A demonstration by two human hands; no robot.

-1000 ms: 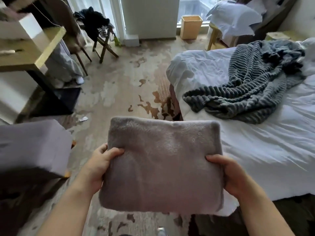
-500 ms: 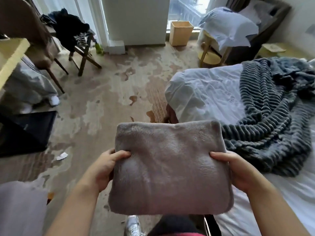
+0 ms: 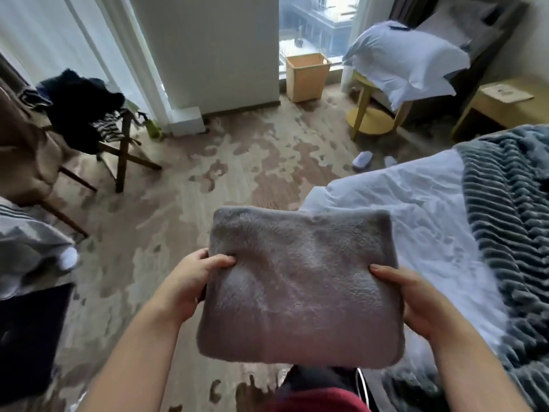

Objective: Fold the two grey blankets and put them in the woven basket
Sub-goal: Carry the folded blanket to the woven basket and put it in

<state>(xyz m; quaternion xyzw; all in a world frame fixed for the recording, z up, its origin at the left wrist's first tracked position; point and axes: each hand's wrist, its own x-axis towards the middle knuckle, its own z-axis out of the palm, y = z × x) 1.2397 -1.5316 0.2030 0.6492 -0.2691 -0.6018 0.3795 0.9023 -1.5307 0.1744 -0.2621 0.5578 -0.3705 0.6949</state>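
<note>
1. While carried, the folded grey blanket [image 3: 297, 286] is grasped by the left hand [image 3: 190, 288] at 9 o'clock and the right hand [image 3: 416, 298] at 3 o'clock, fingers [image 3: 217, 260] clamped on its edges.
2. Ribbed grey blanket [image 3: 505, 233] lies on the bed [image 3: 416, 203], 3 o'clock.
3. Woven basket [image 3: 307, 77]: 12 o'clock.

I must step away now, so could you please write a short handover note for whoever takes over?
Left hand and right hand each grip a side of the folded blanket, held up beside the bed.
Ribbed blanket lies unfolded on the bed.
Basket stands on the floor by the window.
Done: one blanket folded.
Left: put it in the basket, then fold and add the ribbed one.
</note>
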